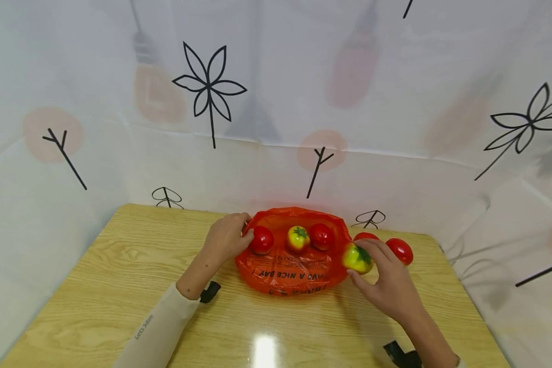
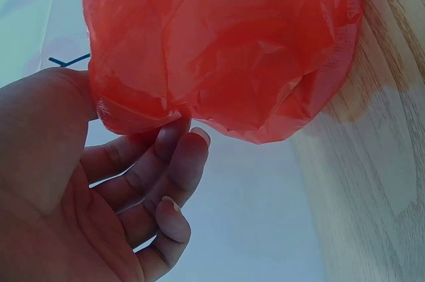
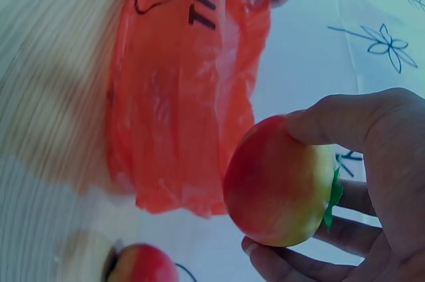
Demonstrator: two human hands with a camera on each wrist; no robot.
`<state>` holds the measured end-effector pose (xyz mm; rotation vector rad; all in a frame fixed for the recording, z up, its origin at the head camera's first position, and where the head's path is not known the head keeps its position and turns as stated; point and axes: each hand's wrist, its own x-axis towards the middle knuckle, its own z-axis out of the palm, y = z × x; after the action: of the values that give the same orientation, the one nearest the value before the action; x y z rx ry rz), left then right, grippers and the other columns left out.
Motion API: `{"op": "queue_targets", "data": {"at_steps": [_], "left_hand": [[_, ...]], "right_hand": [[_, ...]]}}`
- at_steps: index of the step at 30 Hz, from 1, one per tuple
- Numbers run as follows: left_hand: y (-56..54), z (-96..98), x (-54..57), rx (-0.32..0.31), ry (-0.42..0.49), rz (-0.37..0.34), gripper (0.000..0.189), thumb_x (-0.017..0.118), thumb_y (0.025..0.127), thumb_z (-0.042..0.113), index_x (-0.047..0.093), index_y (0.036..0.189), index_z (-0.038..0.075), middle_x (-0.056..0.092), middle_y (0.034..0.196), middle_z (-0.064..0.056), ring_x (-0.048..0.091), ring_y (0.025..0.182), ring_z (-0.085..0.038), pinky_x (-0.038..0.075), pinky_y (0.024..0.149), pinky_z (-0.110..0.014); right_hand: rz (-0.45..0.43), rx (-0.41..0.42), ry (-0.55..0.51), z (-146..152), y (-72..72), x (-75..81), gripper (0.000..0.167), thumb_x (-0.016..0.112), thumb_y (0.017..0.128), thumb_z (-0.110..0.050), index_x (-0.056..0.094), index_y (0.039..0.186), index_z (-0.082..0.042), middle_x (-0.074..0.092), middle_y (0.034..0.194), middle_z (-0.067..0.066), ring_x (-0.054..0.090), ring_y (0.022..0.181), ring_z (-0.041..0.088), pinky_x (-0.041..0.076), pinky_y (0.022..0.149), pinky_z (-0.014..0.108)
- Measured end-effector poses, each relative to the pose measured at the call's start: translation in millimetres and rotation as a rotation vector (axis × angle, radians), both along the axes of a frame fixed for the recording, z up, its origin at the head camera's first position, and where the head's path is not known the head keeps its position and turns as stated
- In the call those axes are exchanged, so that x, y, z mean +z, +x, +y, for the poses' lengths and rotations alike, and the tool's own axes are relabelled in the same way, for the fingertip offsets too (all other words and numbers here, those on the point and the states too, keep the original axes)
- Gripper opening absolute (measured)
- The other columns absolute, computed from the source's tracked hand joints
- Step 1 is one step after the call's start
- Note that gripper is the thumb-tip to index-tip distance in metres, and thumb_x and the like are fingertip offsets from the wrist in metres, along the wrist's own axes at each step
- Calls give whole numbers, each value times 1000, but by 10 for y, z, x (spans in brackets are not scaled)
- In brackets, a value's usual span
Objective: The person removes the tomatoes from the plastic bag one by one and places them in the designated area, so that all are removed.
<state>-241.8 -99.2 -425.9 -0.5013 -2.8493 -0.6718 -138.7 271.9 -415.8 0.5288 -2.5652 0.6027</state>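
Observation:
A red plastic bag (image 1: 276, 283) with printed lettering stands with its mouth spread wide. Inside it lie two red toy tomatoes, one left (image 1: 263, 240) and one right (image 1: 322, 236), and a yellow one (image 1: 298, 238) with a green leafy top. My left hand (image 1: 224, 237) pinches the bag's left rim between thumb and fingers, as the left wrist view also shows. At the bag's right edge, my right hand (image 1: 388, 281) grips a red-and-yellow toy tomato (image 3: 275, 182) by its sides, thumb across from the fingers. Its green leaves face the palm.
Right of the bag on the wooden table (image 1: 96, 286), a red tomato (image 1: 399, 251) lies behind my right hand, and another (image 1: 366, 236) shows partly beside it. A white cloth (image 1: 267, 174) with plant drawings hangs close behind the table's back edge.

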Motion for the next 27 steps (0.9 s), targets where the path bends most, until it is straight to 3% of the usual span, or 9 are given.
{"op": "queue_targets", "data": {"at_steps": [6, 15, 27], "left_hand": [[7, 4, -2, 0, 3, 5, 18, 71, 97, 20, 72, 109, 7, 61, 79, 3, 54, 67, -16, 47, 56, -28], [11, 2, -4, -3, 8, 6, 17, 71, 97, 20, 72, 108, 7, 62, 79, 3, 54, 67, -16, 47, 56, -28], [6, -2, -13, -4, 3, 4, 18, 71, 96, 20, 72, 109, 7, 62, 80, 3, 55, 68, -16, 47, 57, -28]], "right_hand": [[24, -24, 16, 106, 23, -20, 66, 93, 76, -12, 65, 136, -7, 65, 130, 7, 68, 107, 27, 61, 84, 53], [1, -56, 6, 230, 59, -41, 68, 94, 76, -12, 64, 136, -7, 64, 130, 13, 67, 104, 33, 60, 83, 60], [-50, -80, 1, 367, -26, -145, 62, 91, 77, -10, 62, 131, -4, 64, 125, 17, 65, 103, 37, 59, 82, 62]]}}
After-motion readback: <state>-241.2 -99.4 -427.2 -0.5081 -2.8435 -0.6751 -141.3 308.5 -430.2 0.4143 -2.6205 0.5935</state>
